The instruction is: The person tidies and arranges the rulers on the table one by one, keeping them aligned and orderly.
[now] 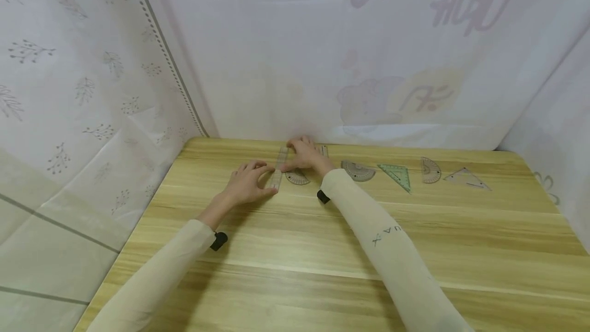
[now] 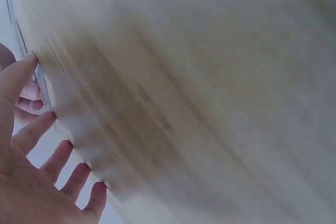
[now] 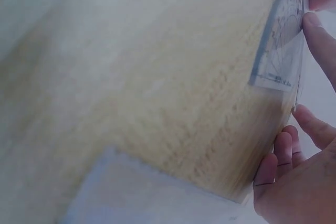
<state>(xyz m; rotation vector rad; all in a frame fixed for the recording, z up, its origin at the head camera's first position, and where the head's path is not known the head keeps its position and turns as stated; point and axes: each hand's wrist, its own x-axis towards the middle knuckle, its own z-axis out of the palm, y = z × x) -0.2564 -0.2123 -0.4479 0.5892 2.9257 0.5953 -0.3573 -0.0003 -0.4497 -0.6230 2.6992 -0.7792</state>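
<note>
A clear straight ruler [image 1: 275, 180] lies on the wooden table, tilted slightly, its far end near the back edge. My left hand [image 1: 245, 183] is at its left side, thumb and fingertips touching down by the near half. Over the ruler's right side reaches my right hand [image 1: 308, 157], thumb at the ruler's middle and fingers spread toward the far end. Partly under that hand is a clear protractor [image 1: 297, 178], also seen in the right wrist view [image 3: 281, 45]. Another clear ruler [image 1: 324, 150] shows just behind the right hand, mostly hidden.
Right of my hands, in a row, lie a grey protractor [image 1: 358, 171], a green set square [image 1: 397, 175], a clear protractor [image 1: 430, 170] and a clear set square [image 1: 467, 178]. Printed cloth [image 1: 276, 55] hangs behind the table [image 1: 286, 265] and at both sides.
</note>
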